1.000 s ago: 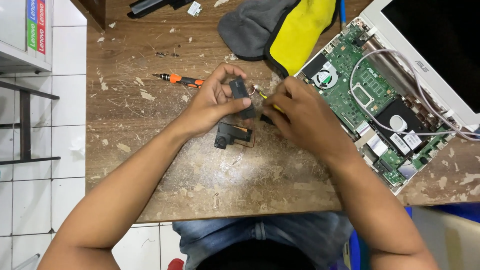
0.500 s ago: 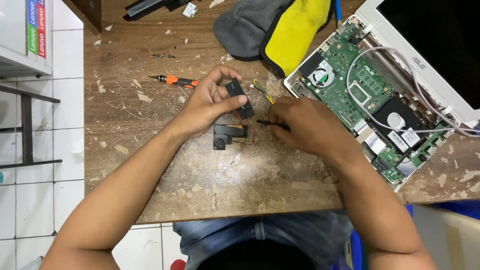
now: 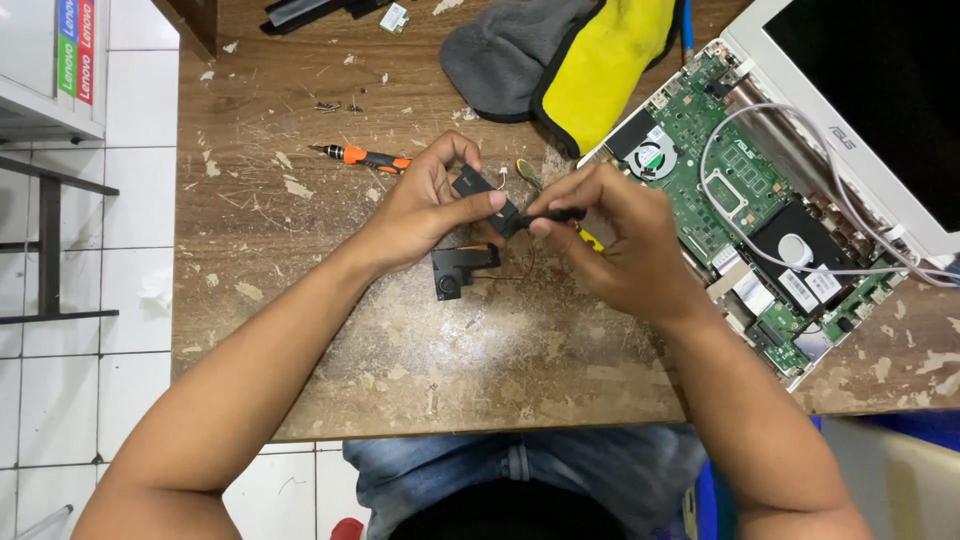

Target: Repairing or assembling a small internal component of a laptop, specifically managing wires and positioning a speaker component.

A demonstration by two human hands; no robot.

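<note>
My left hand [image 3: 425, 205] pinches a small black speaker module [image 3: 482, 194] above the worn wooden table [image 3: 300, 300]. My right hand [image 3: 625, 240] holds a thin black-tipped tool [image 3: 560, 214] against that module's right end. A second black speaker module [image 3: 460, 268] lies on the table just below my left hand, with a thin wire running from it. To the right sits an opened white laptop [image 3: 790, 220] with its green circuit board, fan and white cable exposed.
An orange-handled screwdriver [image 3: 362, 157] lies left of my left hand. A grey and yellow cloth pouch [image 3: 560, 55] sits at the back. Small screws [image 3: 335, 105] lie far left on the table. A black part [image 3: 310, 10] rests at the top edge. White floor tiles lie left.
Both hands have shifted slightly up and right. The right hand has drawn back from covering the module and now touches the tool tip to its end.
</note>
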